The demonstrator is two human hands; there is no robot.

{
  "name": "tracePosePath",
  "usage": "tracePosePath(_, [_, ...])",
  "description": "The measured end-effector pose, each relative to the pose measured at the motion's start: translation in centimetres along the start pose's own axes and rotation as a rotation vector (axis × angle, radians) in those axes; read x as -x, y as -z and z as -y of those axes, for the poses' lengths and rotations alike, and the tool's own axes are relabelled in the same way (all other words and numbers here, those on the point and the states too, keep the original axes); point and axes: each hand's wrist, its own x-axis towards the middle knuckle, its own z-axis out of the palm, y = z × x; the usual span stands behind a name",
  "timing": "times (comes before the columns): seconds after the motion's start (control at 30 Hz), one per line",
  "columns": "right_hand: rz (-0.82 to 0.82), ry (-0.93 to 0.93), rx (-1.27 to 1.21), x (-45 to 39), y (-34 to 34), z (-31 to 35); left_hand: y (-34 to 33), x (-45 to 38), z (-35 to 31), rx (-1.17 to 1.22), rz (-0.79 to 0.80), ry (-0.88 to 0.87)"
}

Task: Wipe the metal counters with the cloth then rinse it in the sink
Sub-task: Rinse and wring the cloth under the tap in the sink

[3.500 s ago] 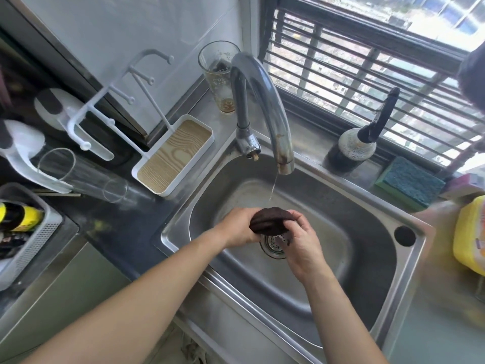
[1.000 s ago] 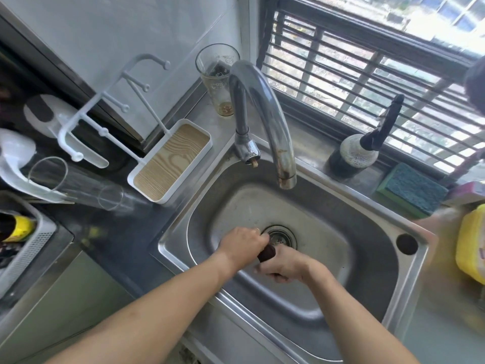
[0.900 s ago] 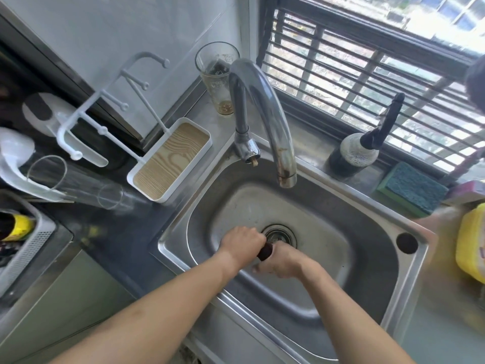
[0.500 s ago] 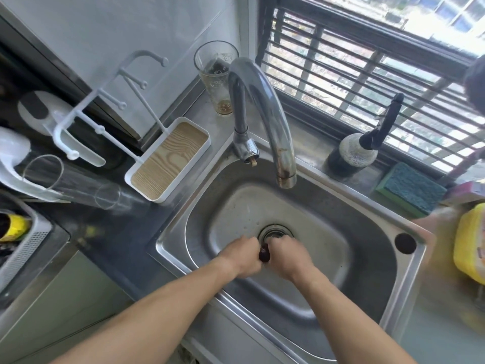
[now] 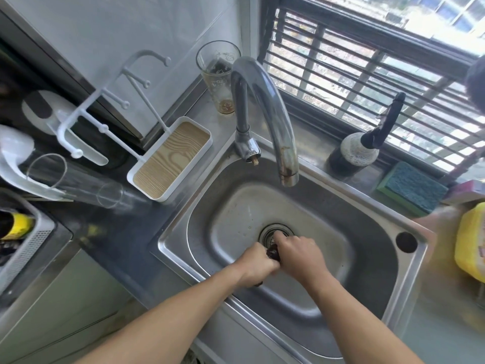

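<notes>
Both my hands are down in the steel sink [image 5: 372, 248], just in front of the drain [image 5: 270, 229]. My left hand [image 5: 253, 266] and my right hand [image 5: 299, 256] are clenched side by side around the dark brown cloth [image 5: 273, 254]. The cloth is squeezed into a tight roll, and only a small dark bit shows between my fists. The curved faucet [image 5: 270, 111] arches over the basin, and no water runs from its spout.
A glass [image 5: 219, 77] stands behind the faucet. A white rack with a wood-grain tray [image 5: 170, 160] sits left of the sink. On the sill side are a brush [image 5: 362, 151], a blue-green sponge [image 5: 412, 187] and a yellow container [image 5: 469, 240].
The water has stopped. My hands came down from under the spout to the basin floor, closed together on the cloth and shifted slightly toward the drain.
</notes>
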Motion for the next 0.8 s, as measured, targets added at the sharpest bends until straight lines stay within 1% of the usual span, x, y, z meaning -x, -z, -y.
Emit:
tracePosePath(0.1, [-0.029, -0.004, -0.002, 0.1, 0.4, -0.2, 0.1, 0.5, -0.6, 0.086, 0.102, 0.052])
tracePosePath(0.17, [-0.1, 0.0, -0.02, 0.2, 0.3, -0.3, 0.6, 0.6, -0.9, 0.138, 0.177, 0.074])
tracePosePath(0.23, [-0.127, -0.008, 0.05, 0.3, 0.2, -0.3, 1.1, 0.6, -1.0, 0.194, 0.246, 0.085])
tracePosePath(0.3, [-0.153, -0.015, 0.075, -0.2, 0.3, -0.4, 1.1, 0.7, -1.1, 0.218, 0.261, 0.079])
tracePosePath(0.37, [-0.204, -0.032, 0.084, -0.6, 1.0, -0.3, 0.9, 0.7, -1.2, 0.227, 0.192, 0.035])
tracePosePath(0.43, [-0.2, -0.052, 0.03, -0.8, 1.3, -0.4, 0.8, 0.3, -1.3, 0.141, 0.073, -0.056])
tracePosePath(0.5, [-0.108, -0.092, -0.089, -0.9, 0.8, -0.5, 0.8, -0.3, -1.1, -0.133, -0.042, -0.126])
tracePosePath(0.57, [-0.054, -0.12, -0.259, -0.9, 0.4, -0.7, 0.6, -1.0, -0.4, -0.441, -0.14, -0.143])
tracePosePath(0.6, [-0.026, -0.13, -0.363, -0.9, 0.3, -0.7, 0.4, -1.1, -0.2, -0.509, -0.201, -0.139])
tracePosePath(0.67, [0.06, -0.155, -0.573, -0.9, 0.4, -1.0, -0.1, -0.7, -0.4, -0.489, -0.343, -0.127])
tracePosePath(0.73, [0.072, -0.217, -0.743, -0.4, 0.7, -0.9, -0.2, -0.4, -0.8, -0.426, -0.518, -0.078])
tracePosePath(0.77, [0.047, -0.262, -0.836, -0.1, 0.8, -0.8, 0.0, 0.0, -1.0, -0.372, -0.561, -0.034])
tracePosePath(0.8, [0.022, -0.302, -0.931, 0.3, 0.8, -0.7, 0.2, 0.1, -1.1, -0.262, -0.546, 0.005])
